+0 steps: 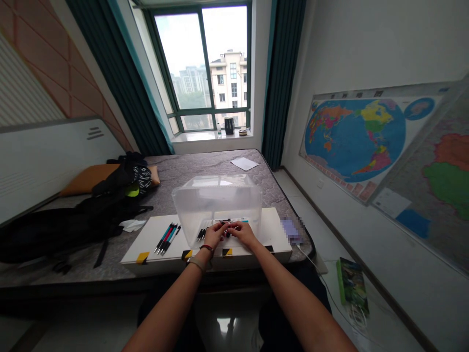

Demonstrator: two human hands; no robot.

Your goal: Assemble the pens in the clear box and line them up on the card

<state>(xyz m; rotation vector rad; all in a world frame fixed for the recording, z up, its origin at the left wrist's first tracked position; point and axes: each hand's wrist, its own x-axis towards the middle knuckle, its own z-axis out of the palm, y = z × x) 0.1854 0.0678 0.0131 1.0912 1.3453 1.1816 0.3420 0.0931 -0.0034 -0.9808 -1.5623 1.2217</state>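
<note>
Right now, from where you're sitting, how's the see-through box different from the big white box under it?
The clear plastic bin is see-through, but the flat white box is solid white. The bin is taller and narrower; the white box is lower and spreads out past it on both sides. The white box has yellow-and-black patches along its front; the bin shows none. Both are boxy.

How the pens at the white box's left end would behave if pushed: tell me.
The pens look slender and straight, so they are probably light and stiff. On the flat white box, they may roll or slide. Lying side by side, one pushed might shift others.
</note>
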